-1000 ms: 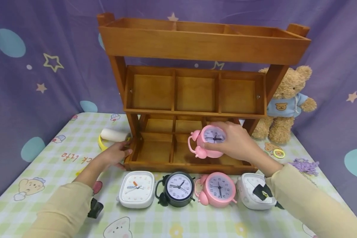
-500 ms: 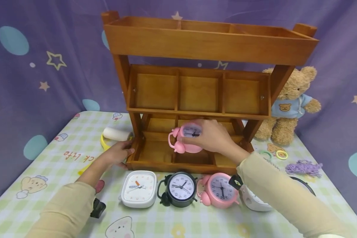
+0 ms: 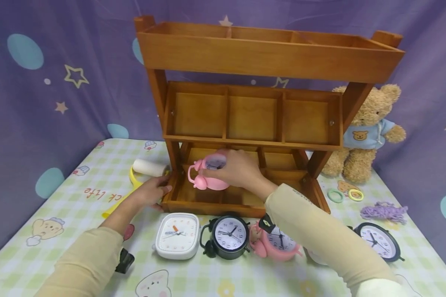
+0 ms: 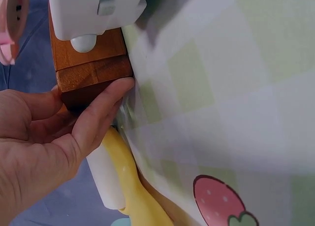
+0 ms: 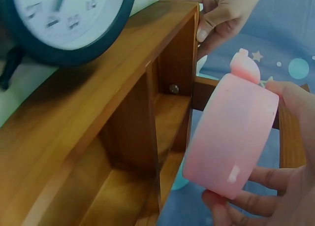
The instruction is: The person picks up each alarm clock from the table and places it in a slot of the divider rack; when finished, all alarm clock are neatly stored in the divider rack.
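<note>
Two hands are at work. Your right hand [image 3: 238,171] grips a pink alarm clock [image 3: 208,175] with curled fingers, holding it over the bottom tray of the wooden shelf [image 3: 245,119], toward its left compartments. Your fingers hide most of the dial, so the numerals can't be read. Its bells point left and its face tilts up toward you. Your left hand [image 3: 152,192] grips the tray's left front corner, thumb and fingers curled round the wood. Your right sleeve [image 3: 319,235] covers much of a second pink clock [image 3: 271,247] in the row in front. On the tablecloth [image 3: 59,198] near your left hand you can read "life"; the word beside it is cut off.
</note>
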{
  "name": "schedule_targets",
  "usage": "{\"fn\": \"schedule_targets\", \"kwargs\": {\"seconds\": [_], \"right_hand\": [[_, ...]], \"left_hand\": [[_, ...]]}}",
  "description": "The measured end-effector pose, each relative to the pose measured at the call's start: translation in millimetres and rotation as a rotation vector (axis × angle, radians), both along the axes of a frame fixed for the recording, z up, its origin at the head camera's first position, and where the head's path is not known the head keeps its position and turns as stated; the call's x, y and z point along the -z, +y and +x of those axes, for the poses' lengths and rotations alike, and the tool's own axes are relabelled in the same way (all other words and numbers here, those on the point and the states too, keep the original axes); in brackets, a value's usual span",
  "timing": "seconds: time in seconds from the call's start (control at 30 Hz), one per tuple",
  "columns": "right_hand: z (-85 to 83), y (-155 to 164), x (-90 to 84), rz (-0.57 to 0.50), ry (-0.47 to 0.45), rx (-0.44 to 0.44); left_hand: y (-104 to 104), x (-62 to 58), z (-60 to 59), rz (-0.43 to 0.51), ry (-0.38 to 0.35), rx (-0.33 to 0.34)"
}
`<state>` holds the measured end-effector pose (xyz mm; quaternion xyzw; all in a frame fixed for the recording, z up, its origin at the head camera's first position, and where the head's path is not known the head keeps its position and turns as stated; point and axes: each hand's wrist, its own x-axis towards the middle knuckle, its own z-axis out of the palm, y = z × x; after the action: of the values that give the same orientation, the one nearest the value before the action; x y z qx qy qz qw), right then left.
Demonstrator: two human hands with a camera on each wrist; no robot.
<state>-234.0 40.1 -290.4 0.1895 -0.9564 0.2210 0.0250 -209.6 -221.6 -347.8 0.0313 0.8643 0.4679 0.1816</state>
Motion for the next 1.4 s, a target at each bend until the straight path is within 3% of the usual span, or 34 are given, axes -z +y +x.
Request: {"fn": "schedule_targets", "kwargs": {"seconds": [0.57,0.93,1.4], "right_hand": [[-11.5,-37,17.6,0.005,-0.094,0.039],[-15.0,-50,28.6,0.149,-0.072,0.094],[-17.2,-63,30.4,0.253,-0.128,0.122]], "left_hand": [[-2,1.5,-1.2,0.015,0.01,0.007],[-3,1.2,0.0,0.037,0.011,0.007],[-1,0.1,-0.2,0.018,-0.017,-0.011]]}}
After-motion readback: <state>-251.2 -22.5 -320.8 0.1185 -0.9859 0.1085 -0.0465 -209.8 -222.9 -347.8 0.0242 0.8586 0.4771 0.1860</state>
